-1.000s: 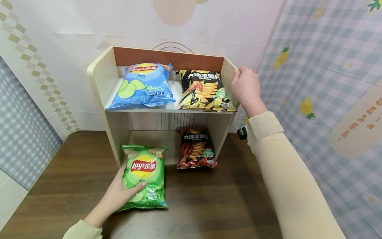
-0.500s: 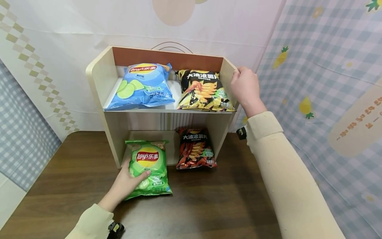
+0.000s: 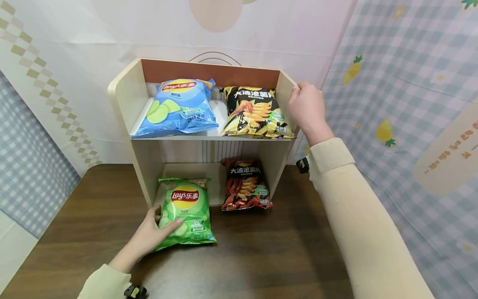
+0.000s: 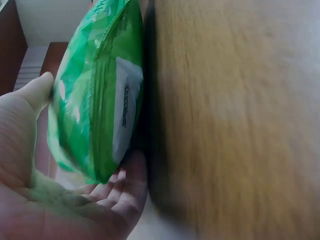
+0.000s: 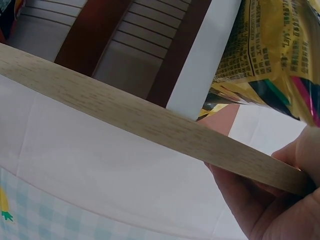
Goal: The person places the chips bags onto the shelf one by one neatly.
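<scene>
A green bag of potato chips (image 3: 186, 211) leans at the lower left of the two-tier shelf (image 3: 209, 138), its bottom end out over the table. My left hand (image 3: 147, 234) holds it by the left edge, thumb across the front. In the left wrist view the fingers (image 4: 127, 192) curl under the bag, close to the tabletop. My right hand (image 3: 309, 106) grips the shelf's right side panel (image 5: 150, 122) near the top front, thumb on the inner side and fingers outside.
On the upper tier lie a blue chip bag (image 3: 181, 108) and a black-and-gold chip bag (image 3: 257, 112). A red-and-black chip bag (image 3: 246, 187) stands at the lower right. Brown wooden table (image 3: 261, 257) extends in front; patterned cloth (image 3: 403, 124) hangs at the right.
The green chip bag moved up and slightly right against the lower tier, then stayed put. My left hand has since slid slightly down and left along it. The right hand has not moved.
</scene>
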`<state>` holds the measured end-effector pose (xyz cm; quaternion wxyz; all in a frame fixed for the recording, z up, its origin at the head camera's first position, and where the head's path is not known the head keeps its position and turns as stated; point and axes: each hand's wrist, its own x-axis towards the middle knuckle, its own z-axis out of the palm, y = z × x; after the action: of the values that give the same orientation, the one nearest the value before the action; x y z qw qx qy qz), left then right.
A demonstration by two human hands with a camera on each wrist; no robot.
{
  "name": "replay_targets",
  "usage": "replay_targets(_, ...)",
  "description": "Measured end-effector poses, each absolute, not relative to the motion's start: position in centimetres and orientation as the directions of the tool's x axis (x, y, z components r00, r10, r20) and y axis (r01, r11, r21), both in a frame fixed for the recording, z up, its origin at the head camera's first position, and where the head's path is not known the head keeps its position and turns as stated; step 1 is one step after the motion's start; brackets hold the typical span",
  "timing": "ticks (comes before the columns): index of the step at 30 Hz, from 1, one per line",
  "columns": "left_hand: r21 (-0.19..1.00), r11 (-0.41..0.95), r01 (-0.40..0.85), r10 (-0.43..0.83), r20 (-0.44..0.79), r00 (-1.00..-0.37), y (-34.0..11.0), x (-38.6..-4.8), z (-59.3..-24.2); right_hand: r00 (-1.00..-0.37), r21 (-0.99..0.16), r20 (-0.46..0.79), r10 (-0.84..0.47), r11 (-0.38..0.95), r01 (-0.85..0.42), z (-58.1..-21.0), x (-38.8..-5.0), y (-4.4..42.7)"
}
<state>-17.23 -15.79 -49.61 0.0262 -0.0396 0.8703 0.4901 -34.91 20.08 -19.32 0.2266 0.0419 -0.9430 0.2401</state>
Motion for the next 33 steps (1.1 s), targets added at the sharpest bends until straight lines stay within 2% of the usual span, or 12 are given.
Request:
replay_targets(6, 0.832, 0.545, -0.105, -0.017, -0.114, -0.993, -15.9, -16.0, -49.5, -0.893, -0.426, 0.45, 0.031, 0.885, -0.185, -19.3, -34.9, 20.3)
replay_targets(13, 0.846, 0.525, -0.092, -0.026, -0.092, -0.995, -15.4, -15.7, -49.7, -0.894, -0.419, 0.448, 0.021, 0.888, -0.19, -19.3, -35.0, 20.2)
replay_targets(22, 0.925, 0.378, -0.039, -0.096, -0.003, -0.995, -14.9, -16.1, -50.2, -0.889, -0.424, 0.458, 0.021, 0.884, -0.197, -19.2, -34.9, 20.1)
replay_targets(33, 0.99, 0.133, -0.037, -0.147, -0.017, -0.989, -13.6, -17.6, -50.2, -0.891, -0.429, 0.454, 0.029, 0.883, -0.19, -19.3, -34.8, 20.1)
